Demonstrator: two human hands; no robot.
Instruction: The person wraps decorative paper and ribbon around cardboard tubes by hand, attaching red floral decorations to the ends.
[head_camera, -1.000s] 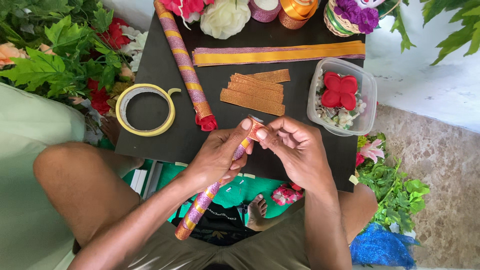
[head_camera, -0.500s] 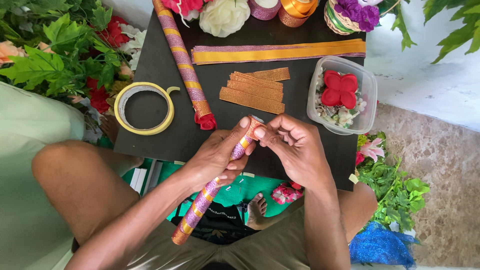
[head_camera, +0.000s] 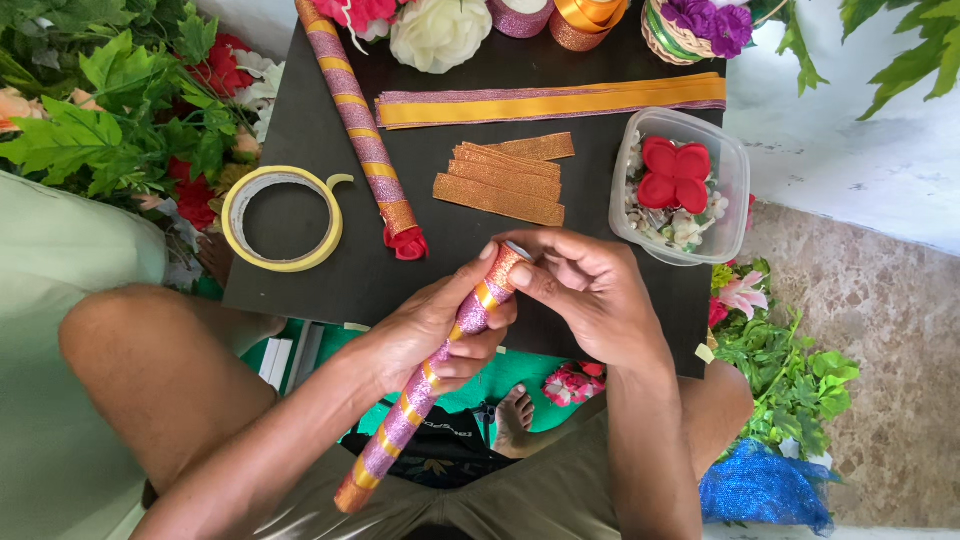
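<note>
Since the earlier frames, both hands have shifted only slightly, the wrapped stick's upper end now sitting a little higher against the black board while the grip stays the same. At far left of the frame lie green artificial leaves (head_camera: 95, 120) with red blooms among them, and just right of them a roll of yellow tape (head_camera: 283, 218) rests flat on the black board (head_camera: 300, 120). Next comes a finished ribbon-wrapped stick (head_camera: 358, 120), lying at a slant with a red flower at its lower end. Below it, at centre, the left hand (head_camera: 430, 335) is clamped around the pink-and-orange wrapped stick (head_camera: 425, 385), which runs diagonally from the lap at bottom centre up to the board's near edge. Above, cut orange glitter strips (head_camera: 505, 178) lie stacked, with a long orange-and-pink ribbon (head_camera: 550, 102) beyond them. The right hand (head_camera: 590, 290) is closed on the stick's top end, fingertips pinching it, so the two hands meet there. Farther right stands a clear plastic tub (head_camera: 735, 190) holding red flower pieces, then more foliage and blue netting (head_camera: 765, 490) at lower right.
</note>
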